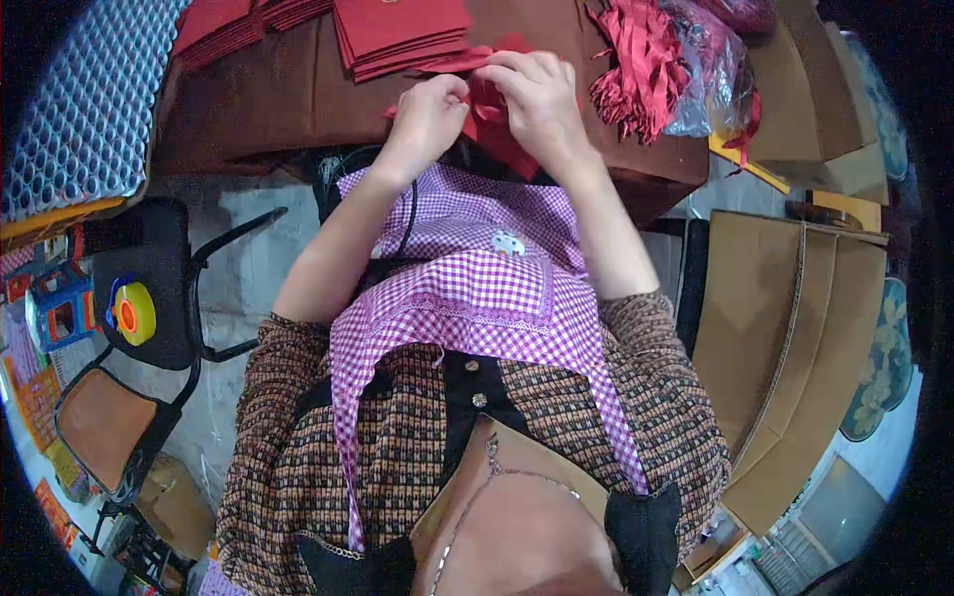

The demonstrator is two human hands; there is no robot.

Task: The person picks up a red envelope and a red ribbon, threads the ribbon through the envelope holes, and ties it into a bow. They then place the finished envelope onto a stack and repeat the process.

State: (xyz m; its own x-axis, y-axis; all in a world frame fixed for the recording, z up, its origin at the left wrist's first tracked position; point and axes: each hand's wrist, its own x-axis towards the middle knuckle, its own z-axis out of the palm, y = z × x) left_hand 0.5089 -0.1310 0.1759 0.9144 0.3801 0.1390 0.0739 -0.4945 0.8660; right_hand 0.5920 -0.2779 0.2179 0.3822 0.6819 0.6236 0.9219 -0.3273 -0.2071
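Observation:
Both of my hands are together at the near edge of the brown-covered table. My left hand (429,121) is closed, its thumb and fingertips pinched on red ribbon (487,111). Close beside it on the right, my right hand (542,107) has its fingers bent in and pinches the same red material. Loose red ends hang below the hands over the table edge. Just beyond them lies a stack of flat red pouches (402,28); whether the ribbon is attached to one of these is hidden by my fingers.
More red stacks (219,30) lie at the back left. On the right are a bundle of red ribbons (641,65), a clear plastic bag (708,74) and cardboard boxes (785,328). A black chair (149,258) holding a yellow tape roll (132,313) stands at left.

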